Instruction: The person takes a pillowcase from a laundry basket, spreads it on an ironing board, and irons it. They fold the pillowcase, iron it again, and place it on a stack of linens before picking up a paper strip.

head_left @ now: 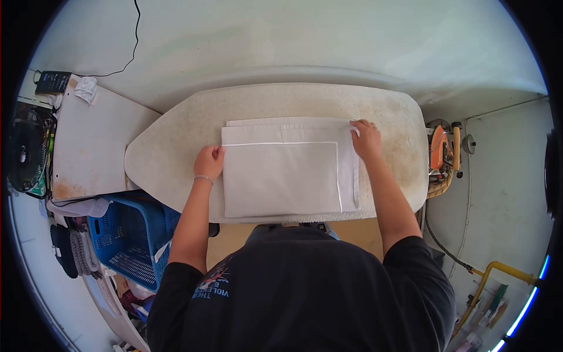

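A folded pale grey cloth with a thin white trim line lies flat in layers on the padded ironing board. At its left edge, near the upper corner, my left hand is closed, pinching the fabric between thumb and fingers. My right hand grips the upper right corner, its thumb and fingers bent over the edge. The layers do not line up exactly: a lower one shows beyond the top and right sides. Some fingertips of both hands are hidden.
An orange iron sits on a holder at the board's right end. To the left stand a white-topped table and a blue plastic basket. Behind the board is a wall. A yellow pipe runs at lower right.
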`<state>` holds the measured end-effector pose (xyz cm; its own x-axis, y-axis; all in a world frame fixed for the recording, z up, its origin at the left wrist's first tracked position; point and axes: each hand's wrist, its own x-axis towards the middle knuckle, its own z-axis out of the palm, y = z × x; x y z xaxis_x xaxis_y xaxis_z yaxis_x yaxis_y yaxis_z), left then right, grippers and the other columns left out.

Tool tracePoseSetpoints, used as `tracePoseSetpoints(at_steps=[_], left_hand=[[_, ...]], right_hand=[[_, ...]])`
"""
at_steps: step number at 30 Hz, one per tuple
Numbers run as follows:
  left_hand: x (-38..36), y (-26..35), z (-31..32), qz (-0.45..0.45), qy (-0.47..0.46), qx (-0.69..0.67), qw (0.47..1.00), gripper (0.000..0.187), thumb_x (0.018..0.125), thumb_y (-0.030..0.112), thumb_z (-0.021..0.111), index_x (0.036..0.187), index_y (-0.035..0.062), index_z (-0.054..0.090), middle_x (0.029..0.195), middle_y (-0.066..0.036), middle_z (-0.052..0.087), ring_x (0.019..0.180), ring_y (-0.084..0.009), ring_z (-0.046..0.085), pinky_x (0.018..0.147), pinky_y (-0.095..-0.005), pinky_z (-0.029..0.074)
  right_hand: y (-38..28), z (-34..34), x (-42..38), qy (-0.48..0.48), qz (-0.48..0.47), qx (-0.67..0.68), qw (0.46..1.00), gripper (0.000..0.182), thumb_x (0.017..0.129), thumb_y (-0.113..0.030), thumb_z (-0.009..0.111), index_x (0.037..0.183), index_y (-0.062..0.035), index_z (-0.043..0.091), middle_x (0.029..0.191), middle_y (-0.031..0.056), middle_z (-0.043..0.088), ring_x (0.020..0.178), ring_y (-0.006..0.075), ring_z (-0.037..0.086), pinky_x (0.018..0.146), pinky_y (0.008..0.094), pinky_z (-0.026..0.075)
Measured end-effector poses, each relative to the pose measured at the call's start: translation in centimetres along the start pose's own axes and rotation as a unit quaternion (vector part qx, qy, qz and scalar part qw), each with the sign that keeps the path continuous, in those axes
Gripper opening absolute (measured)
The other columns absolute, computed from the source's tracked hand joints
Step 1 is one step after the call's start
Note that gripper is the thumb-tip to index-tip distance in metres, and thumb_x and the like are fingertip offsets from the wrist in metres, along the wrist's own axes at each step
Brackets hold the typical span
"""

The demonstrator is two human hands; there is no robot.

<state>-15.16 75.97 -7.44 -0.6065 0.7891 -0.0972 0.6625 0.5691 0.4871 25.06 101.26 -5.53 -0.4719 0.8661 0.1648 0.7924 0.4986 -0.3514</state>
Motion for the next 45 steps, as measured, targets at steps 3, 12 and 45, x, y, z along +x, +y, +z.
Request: tracePoseSetpoints(at_steps=[3,12,45], left_hand=[[3.1,1.0,0.2,-0.006,0.019,-0.009,1.000,0.034,0.086,0.037,0.065,0.089,0.0032,0.067,0.083,-0.011,0.065,0.076,-0.0255,0.063,0.070,-0.0369,0.050],[5.5,1.3,-0.3,-0.022,0.003,-0.113,0.993,0.032,0.084,0.035,0.069,0.088,0.0034,0.068,0.083,-0.009,0.069,0.074,-0.0221,0.064,0.070,-0.0333,0.051],[-14.0,11.3,7.9,0.289,-0.113,0.089,0.946,0.076,0.086,0.033,0.050,0.150,0.0028,0.021,0.157,-0.013,0.018,0.145,-0.0257,0.018,0.110,-0.0657,0.001]], right_hand=[[-0.1,-0.2,1.9,-0.055,0.003,-0.011,0.998,0.020,0.078,-0.016,0.069,0.097,-0.0113,0.069,0.103,0.0077,0.065,0.102,0.0306,0.058,0.085,0.0429,0.047],[2.5,0.1,3.7,-0.151,0.085,0.260,0.950,0.016,0.073,-0.004,0.070,0.085,-0.0046,0.060,0.079,0.0045,0.061,0.073,0.0172,0.055,0.069,0.0296,0.047],[-11.1,3.5,-15.2,-0.198,-0.172,-0.048,0.964,0.068,0.092,-0.035,0.046,0.149,-0.0056,0.024,0.156,0.0129,0.021,0.145,0.0273,0.018,0.115,0.0549,0.014]])
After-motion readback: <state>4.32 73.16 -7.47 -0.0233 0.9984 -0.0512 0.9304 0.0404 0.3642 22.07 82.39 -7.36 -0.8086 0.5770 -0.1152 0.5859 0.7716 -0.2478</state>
